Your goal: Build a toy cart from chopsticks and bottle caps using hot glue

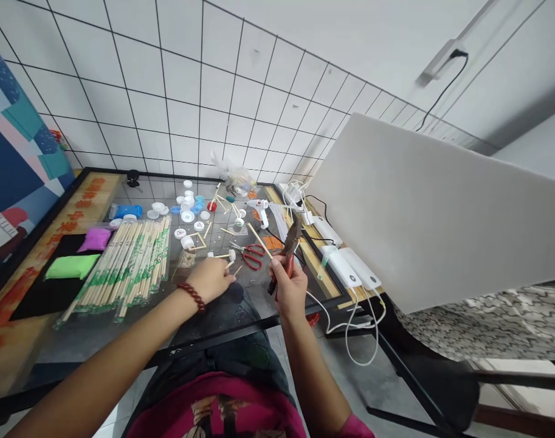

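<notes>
My right hand (292, 285) is closed around red-handled pliers (292, 240), whose dark jaws point up. A thin wooden stick (259, 239) also sticks out of that hand toward the upper left. My left hand (211, 280), with a red beaded bracelet at the wrist, rests low over the glass table, fingers pressed together at a short piece of stick (230, 264). Just beyond its fingers are a small white cap (232, 255) and short sticks. Red-handled scissors (252, 256) lie between both hands.
Wrapped chopsticks (122, 264) cover the left of the glass table (186, 328), beside green (72, 266) and purple (95, 239) packs. White caps (187, 216) and a glue gun (259, 212) lie toward the back. Power strips (343, 266) and cables line the right; a white panel (432, 207) stands there.
</notes>
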Tool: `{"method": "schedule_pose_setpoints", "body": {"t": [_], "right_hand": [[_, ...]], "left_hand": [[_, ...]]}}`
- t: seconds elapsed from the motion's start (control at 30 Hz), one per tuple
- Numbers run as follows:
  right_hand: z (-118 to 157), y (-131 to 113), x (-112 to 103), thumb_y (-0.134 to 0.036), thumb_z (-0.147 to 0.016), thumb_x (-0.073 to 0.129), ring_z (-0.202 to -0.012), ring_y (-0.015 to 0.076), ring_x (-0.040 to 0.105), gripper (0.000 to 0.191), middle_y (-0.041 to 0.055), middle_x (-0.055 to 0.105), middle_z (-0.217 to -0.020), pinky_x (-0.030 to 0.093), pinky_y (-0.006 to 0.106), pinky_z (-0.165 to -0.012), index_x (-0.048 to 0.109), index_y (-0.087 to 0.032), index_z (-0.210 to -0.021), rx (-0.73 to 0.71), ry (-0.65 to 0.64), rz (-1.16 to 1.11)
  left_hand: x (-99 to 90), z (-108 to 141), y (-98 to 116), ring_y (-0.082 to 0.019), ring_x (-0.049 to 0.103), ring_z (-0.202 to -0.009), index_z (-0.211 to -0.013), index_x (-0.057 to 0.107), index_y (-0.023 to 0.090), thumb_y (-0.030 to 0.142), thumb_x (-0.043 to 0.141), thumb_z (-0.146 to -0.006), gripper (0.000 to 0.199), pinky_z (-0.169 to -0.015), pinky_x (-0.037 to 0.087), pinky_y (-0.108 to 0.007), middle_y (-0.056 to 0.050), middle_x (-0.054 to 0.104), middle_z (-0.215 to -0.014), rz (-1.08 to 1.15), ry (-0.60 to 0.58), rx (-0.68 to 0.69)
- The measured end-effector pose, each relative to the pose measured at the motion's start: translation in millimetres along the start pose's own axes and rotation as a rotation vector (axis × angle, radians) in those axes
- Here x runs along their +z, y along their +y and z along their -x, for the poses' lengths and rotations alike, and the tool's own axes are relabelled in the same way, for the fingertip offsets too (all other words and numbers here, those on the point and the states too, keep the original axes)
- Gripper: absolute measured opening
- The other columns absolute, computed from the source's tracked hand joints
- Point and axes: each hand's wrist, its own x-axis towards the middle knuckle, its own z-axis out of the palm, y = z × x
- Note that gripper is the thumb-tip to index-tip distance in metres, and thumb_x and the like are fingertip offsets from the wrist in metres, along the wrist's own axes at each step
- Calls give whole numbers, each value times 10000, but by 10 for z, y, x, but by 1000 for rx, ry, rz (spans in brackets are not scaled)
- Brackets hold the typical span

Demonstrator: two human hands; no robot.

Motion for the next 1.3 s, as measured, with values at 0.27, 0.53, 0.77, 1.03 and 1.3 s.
{"method": "schedule_pose_setpoints", "body": {"t": [0.27, 0.53, 0.77, 1.03, 1.3], "right_hand": [[166, 23, -41, -453, -736, 766, -563, 93, 460, 305, -22, 560, -702, 369, 242, -539, 664, -170, -792, 59, 66, -87], [283, 46, 101, -483, -684, 789, -515, 92, 454, 347, -34, 536, -620, 380, 240, -511, 642, -174, -741, 196, 59, -205], [372, 104, 202, -470, -710, 774, -522, 89, 456, 327, -32, 531, -630, 372, 233, -520, 638, -173, -724, 242, 13, -233], [473, 100, 335, -454, -692, 778, -547, 70, 459, 323, 19, 612, -853, 393, 229, -527, 632, -168, -723, 278, 26, -237], [461, 132, 526, -444, -706, 744, -516, 80, 415, 295, 1, 591, -733, 339, 220, -480, 611, -181, -709, 272, -50, -151]], "left_hand": [[234, -141, 132, -272, 677, -791, -667, 632, 155, 156, 620, -775, 109, -695, 446, -335, -141, 699, -767, -50, -5, -15], [-122, 186, 197, -69, 389, -408, -908, 592, 171, 296, 761, -693, 301, -415, 252, -196, -13, 658, -652, 1117, 157, -120], [-129, 243, 265, -5, 300, -400, -796, 645, 103, 320, 923, -484, 471, -365, 159, -148, 23, 567, -564, 1444, 220, -159], [-144, 256, 240, 18, 271, -399, -782, 631, 115, 245, 938, -499, 437, -357, 174, -124, 61, 516, -597, 1596, 211, -151], [-167, 178, 175, 36, 284, -410, -781, 712, 63, 165, 924, -535, 340, -331, 185, -103, 30, 542, -675, 1732, 201, -185]]}}
